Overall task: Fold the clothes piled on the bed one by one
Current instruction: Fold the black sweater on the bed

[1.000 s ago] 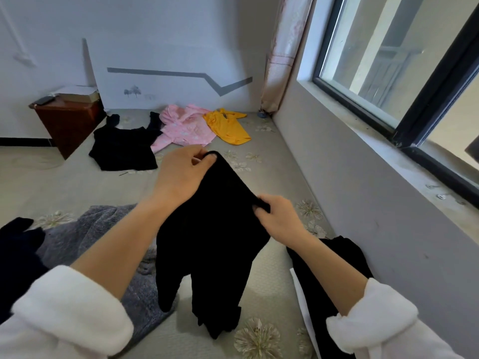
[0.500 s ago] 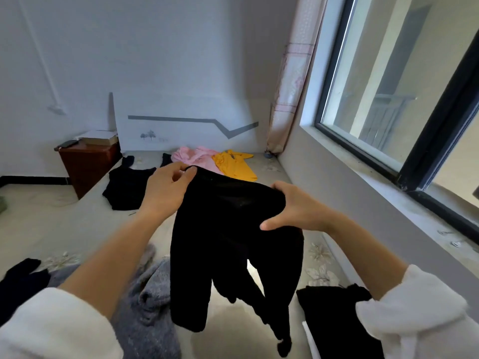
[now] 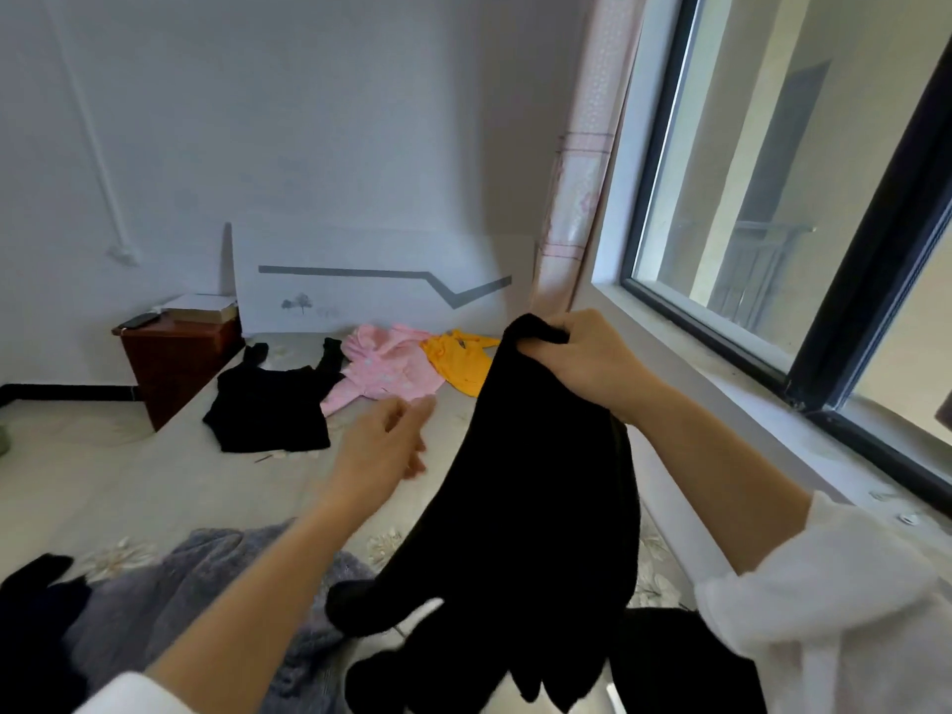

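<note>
A black garment [image 3: 520,507] hangs in the air over the bed [image 3: 154,487], its lower ends dangling at the bottom of the view. My right hand [image 3: 587,363] grips its bunched top edge, raised at the centre right. My left hand [image 3: 386,445] hovers just left of the cloth with relaxed fingers and holds nothing. A grey garment [image 3: 206,600] and a dark one [image 3: 36,620] lie crumpled at the near left. More black cloth [image 3: 680,662] lies at the near right, partly hidden by my right sleeve.
At the far end of the bed lie a flat black top [image 3: 268,409], a pink garment [image 3: 386,378] and a yellow one [image 3: 458,363]. A brown bedside cabinet [image 3: 175,363] stands at the left. A wall and window sill [image 3: 747,394] run along the right side.
My left hand has let go of the garment's top edge and drawn away to the left. My right hand has gathered the top edge and lifted it higher to the right.
</note>
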`<state>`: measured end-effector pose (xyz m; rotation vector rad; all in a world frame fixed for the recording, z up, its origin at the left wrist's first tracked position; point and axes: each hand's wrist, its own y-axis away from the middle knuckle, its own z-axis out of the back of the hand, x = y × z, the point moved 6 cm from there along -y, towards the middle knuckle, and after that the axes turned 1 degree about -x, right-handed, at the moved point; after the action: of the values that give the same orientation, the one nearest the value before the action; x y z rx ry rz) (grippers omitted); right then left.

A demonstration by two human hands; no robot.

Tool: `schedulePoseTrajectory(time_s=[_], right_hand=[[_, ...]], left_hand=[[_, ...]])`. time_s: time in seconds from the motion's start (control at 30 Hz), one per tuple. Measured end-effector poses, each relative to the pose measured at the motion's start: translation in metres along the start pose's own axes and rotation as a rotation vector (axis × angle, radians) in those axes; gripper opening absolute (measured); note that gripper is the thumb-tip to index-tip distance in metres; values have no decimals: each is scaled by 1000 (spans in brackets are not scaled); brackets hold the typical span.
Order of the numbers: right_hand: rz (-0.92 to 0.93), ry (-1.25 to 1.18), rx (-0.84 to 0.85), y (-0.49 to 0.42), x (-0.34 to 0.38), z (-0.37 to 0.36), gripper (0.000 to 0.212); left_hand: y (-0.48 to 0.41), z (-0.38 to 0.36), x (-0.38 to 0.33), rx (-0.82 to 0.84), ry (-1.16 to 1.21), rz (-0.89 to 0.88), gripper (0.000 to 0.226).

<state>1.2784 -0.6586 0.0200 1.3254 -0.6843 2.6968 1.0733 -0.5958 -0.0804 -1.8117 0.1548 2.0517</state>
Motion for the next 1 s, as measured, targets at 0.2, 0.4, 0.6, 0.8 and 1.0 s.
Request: schedulePoseTrajectory(time_s=[0.2,0.4,0.6,0.8,1.0], right_hand=[[23,141,-48,9,2,-10,53],[-19,127,-106,18,-1,0,54],[-92,17,-115,30,-8,28,53],[-267,-86,-219,51,-59,68,50],[-400,78,51,75,-106,69,48]], left_hand=[[46,-64,72,346,83,10,43],[53,-69,98,212,-49,42,68],[41,-79,118,310,155,234,26],[29,-37,109,223,183,240,50],[8,11,68,78,-40,126,21]])
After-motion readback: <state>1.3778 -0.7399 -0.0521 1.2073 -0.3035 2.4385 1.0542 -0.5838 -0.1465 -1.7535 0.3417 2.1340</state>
